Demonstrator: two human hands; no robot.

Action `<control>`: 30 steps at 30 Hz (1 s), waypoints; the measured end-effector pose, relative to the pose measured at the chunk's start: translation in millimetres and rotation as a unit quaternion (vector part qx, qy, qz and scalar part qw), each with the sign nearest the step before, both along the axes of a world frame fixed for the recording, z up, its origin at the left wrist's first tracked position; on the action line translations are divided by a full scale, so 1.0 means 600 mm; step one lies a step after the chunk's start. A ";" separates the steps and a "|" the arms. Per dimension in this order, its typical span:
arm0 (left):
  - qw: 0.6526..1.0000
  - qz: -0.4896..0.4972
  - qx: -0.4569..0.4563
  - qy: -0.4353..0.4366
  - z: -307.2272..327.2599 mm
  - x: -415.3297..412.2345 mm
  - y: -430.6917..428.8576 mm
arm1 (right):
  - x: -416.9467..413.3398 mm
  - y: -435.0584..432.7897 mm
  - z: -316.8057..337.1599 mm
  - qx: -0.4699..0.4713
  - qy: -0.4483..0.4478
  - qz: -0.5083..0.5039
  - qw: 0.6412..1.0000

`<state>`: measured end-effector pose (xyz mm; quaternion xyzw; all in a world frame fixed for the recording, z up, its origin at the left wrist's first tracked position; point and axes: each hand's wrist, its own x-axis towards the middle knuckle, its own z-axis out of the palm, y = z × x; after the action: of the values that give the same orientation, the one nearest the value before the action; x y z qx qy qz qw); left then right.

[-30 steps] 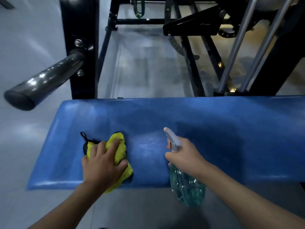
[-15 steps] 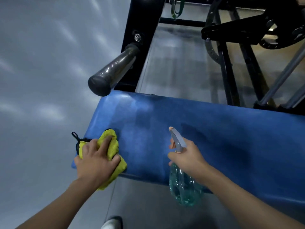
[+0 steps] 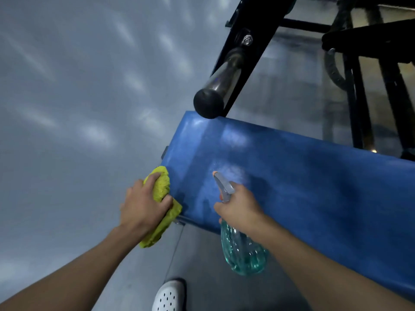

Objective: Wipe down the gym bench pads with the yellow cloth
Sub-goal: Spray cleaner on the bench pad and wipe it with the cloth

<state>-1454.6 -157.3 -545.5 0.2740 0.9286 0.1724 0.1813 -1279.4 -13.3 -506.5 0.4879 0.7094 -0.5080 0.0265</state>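
A blue bench pad [image 3: 303, 176] runs from the middle of the view to the right edge. My left hand [image 3: 143, 207] grips the bunched yellow cloth [image 3: 160, 185] and holds it against the pad's left end face, with part of the cloth hanging below the pad. My right hand [image 3: 240, 209] grips a clear teal spray bottle [image 3: 242, 250] by its neck, nozzle pointing at the pad top, over the near edge. A pale misted patch lies on the pad just beyond the nozzle.
A black-capped metal bar [image 3: 215, 88] juts out from a black upright frame [image 3: 251, 34] just above the pad's far left corner. More black machine framing [image 3: 363, 86] stands behind on the right. Grey floor [image 3: 78, 120] lies to the left; a white perforated shoe [image 3: 169, 295] shows below.
My left hand slid the cloth leftward off the pad top and onto its left end. The view swung left and tilted. My right hand kept the bottle in much the same spot.
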 end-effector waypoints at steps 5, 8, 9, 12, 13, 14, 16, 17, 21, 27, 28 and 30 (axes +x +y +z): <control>0.999 -0.026 0.022 0.007 0.032 0.015 -0.028 | 0.020 -0.005 0.001 -0.020 0.031 -0.010 0.999; 0.998 -0.050 0.032 0.009 0.064 0.035 -0.023 | 0.050 0.000 0.035 -0.004 0.031 -0.022 0.999; 0.997 -0.062 0.039 0.008 0.080 0.044 -0.014 | 0.063 0.006 0.051 0.009 0.029 -0.025 0.999; 0.993 -0.106 0.054 -0.006 0.144 0.082 0.028 | 0.116 0.030 0.114 0.017 0.031 -0.044 0.998; 0.990 -0.127 0.063 -0.008 0.170 0.100 0.047 | 0.139 0.039 0.138 0.021 0.032 -0.058 0.998; 0.986 -0.148 0.070 -0.008 0.201 0.121 0.066 | 0.166 0.047 0.166 0.025 0.035 -0.073 0.996; 0.977 -0.197 0.085 -0.011 0.266 0.169 0.108 | 0.228 0.066 0.232 0.039 0.050 -0.101 0.993; 0.970 -0.226 0.090 -0.016 0.302 0.196 0.131 | 0.262 0.076 0.267 0.043 0.055 -0.121 0.990; 0.934 -0.335 0.121 0.001 0.449 0.317 0.250 | 0.422 0.107 0.407 0.079 0.083 -0.224 0.968; 0.839 -0.517 0.170 0.030 0.669 0.623 0.428 | 0.743 0.107 0.592 0.145 0.123 -0.424 0.885; 0.825 -0.536 0.175 0.038 0.697 0.674 0.448 | 0.788 0.103 0.613 0.155 0.131 -0.446 0.871; 0.782 -0.593 0.187 0.046 0.759 0.822 0.483 | 0.922 0.085 0.661 0.184 0.142 -0.499 0.835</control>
<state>-961.7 132.3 -90.1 0.8064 0.5400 0.1884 0.1506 -726.5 37.5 -110.1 0.6944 0.4458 -0.3754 -0.4221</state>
